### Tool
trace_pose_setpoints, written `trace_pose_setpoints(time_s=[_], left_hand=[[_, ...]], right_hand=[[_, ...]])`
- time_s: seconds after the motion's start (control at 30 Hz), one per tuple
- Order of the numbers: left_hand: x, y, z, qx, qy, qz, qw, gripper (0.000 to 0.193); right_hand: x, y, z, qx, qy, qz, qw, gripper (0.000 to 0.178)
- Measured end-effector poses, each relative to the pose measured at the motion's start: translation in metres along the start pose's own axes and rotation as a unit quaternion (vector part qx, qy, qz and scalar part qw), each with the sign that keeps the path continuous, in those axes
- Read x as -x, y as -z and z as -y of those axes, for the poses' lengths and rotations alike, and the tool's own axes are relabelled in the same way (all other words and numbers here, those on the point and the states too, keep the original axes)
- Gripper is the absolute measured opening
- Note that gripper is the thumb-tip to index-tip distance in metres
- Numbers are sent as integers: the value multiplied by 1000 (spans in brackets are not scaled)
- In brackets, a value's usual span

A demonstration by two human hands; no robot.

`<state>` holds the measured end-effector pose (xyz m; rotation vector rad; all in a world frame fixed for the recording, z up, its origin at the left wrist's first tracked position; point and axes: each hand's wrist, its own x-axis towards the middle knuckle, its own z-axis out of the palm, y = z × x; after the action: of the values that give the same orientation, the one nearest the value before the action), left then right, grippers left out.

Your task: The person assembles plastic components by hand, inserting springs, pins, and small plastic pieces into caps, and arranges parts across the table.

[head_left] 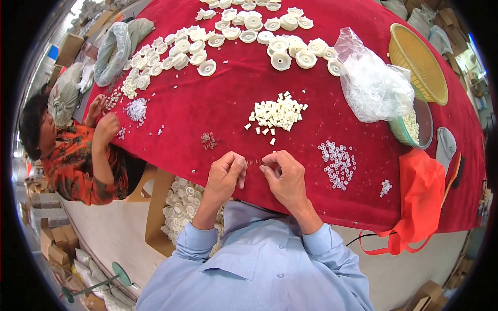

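My left hand (pixel 226 173) and my right hand (pixel 284 177) face each other at the near edge of the red-covered table (pixel 207 111). Between their fingertips run thin coiled wires (pixel 254 162), which look like small springs. Both hands pinch at these, one from each side; how many lie inside the fingers is hidden. Just beyond my left hand is a little heap of similar springs (pixel 208 141). Farther off, in the middle, lies a pile of small cream plastic pieces (pixel 277 112). Many tiny translucent white rings (pixel 338 165) are scattered to the right of my right hand.
Round white plastic parts (pixel 207 67) cover the far side. At right are a clear plastic bag (pixel 371 85), a yellow basket (pixel 412 62), a bowl (pixel 427 124) and a red cloth bag (pixel 417 192). A co-worker (pixel 83 160) handles small parts at left. Below stands a filled carton (pixel 158 217).
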<state>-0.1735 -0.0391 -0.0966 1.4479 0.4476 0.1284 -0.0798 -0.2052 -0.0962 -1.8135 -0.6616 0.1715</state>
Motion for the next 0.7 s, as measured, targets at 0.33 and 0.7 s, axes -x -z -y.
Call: trace_pose_setpoints(time_s=[0.33, 0.7], left_hand=[[4, -6, -8, -11, 9, 0, 1000, 17], [8, -7, -5, -4, -5, 2, 1000, 11]], right_hand=[[10, 16, -6, 49, -9, -23, 999, 30], [21, 47, -22, -55, -60, -31, 996, 26]])
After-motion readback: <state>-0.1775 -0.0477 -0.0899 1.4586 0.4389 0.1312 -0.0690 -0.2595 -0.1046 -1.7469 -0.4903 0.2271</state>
